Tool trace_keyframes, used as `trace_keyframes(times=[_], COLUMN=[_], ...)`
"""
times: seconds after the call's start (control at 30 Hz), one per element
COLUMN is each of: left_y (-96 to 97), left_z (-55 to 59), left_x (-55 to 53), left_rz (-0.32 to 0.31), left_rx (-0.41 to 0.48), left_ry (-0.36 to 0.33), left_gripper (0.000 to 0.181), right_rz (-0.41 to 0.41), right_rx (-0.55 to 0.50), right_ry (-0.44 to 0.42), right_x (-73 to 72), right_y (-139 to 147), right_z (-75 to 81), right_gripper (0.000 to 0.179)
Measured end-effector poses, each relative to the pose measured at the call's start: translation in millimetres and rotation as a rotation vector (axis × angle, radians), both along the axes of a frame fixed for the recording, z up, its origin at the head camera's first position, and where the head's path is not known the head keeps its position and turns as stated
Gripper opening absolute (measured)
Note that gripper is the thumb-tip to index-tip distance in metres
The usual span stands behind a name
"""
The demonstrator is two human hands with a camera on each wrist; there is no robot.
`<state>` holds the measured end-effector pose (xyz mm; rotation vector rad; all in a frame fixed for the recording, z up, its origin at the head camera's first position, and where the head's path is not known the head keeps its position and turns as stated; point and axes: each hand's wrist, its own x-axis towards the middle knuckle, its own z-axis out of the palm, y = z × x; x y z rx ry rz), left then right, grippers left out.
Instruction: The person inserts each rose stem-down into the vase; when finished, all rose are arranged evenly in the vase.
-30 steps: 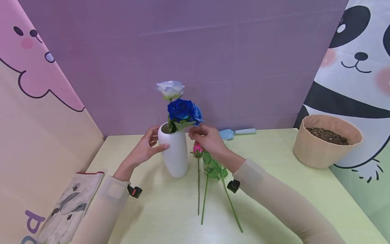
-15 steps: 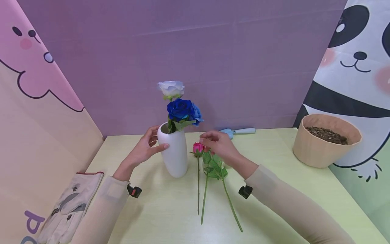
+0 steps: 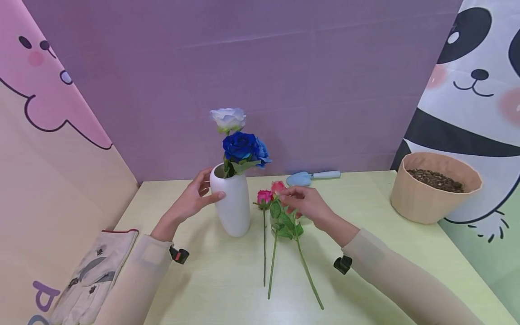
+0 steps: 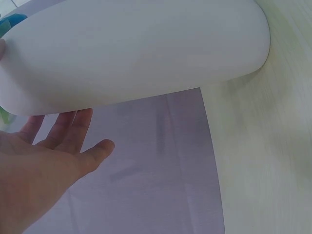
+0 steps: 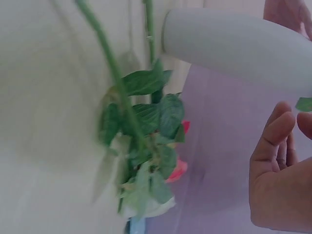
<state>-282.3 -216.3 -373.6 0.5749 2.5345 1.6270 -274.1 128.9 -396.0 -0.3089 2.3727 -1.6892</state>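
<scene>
My left hand [image 3: 191, 198] steadies a tall white vase [image 3: 234, 210], its thumb on the front and its fingers round the far side near the rim. A white rose [image 3: 228, 118] and blue roses [image 3: 239, 145] stand in the vase. Over the table, my right hand [image 3: 309, 205] hovers with loosely bent fingers and nothing between them. Below it lie a magenta rose [image 3: 265, 197], a coral rose [image 3: 278, 186] and a flower with a pale bloom [image 5: 148, 207], which the hand mostly hides in the head view. Their green stems point toward me.
A light blue hand trowel [image 3: 299, 178] lies along the table's back edge. At the right stands a tan pot [image 3: 412, 201] of soil. Folded pale gloves [image 3: 97, 271] lie at the left edge, beside the wall panel.
My right hand has drawn back from beside the blue roses, moving right and down over the lying flowers, uncovering the coral rose and the trowel. The left hand and vase stay put.
</scene>
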Motion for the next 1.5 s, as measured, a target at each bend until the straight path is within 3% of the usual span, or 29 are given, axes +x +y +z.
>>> trace_keyframes(times=[0.43,0.97,1.27,1.5], left_y=[-1.1,-3.8,-2.3,0.8], left_z=[-0.5,-2.0,-2.4,0.1], left_x=[-1.5,-8.2,-10.4,-8.2], left_rz=[-0.071,-0.237,-0.241,-0.203], left_rx=[0.04,0.135,0.137,0.141], left_ry=[-0.035,-0.028,-0.02,-0.037], left_gripper=[0.08,0.072,0.071,0.071], right_rz=[0.049,0.054,0.06,0.067], right_rx=[0.053,0.075,0.083,0.069], right_ry=[-0.117,-0.191,-0.199,-0.204], right_x=[3.5,6.5,8.9,11.1], right_y=[27.0,42.3,49.4,50.3], right_z=[-29.2,-56.8,-61.0,-63.1], right_gripper=[0.043,0.042,0.043,0.042])
